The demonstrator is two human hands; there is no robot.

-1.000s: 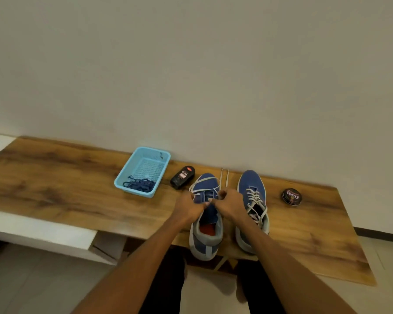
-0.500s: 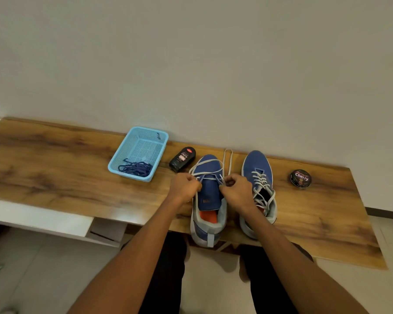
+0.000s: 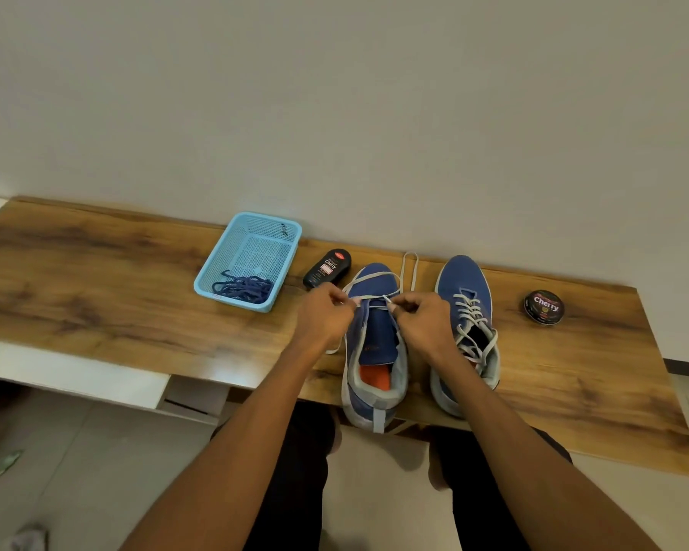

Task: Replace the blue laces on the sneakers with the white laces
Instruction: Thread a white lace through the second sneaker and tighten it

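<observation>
The right sneaker already carries white laces; on the left sneaker, the left hand and the right hand each pinch the white lace, only begun. Blue laces lie in the basket.

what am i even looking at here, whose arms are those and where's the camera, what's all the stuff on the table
There is no machine here. The camera sits on a person's head and looks forward and down, so the two arms reaching in from the bottom are that person's own.

On the wooden bench stand two blue sneakers. The right sneaker already has white laces. The left sneaker is being laced: the left hand and the right hand each pinch a part of the white lace across its front.

To the left, a light blue basket holds the removed blue laces. Beside it lies a black polish bottle, and at the far right sits a round polish tin.
</observation>
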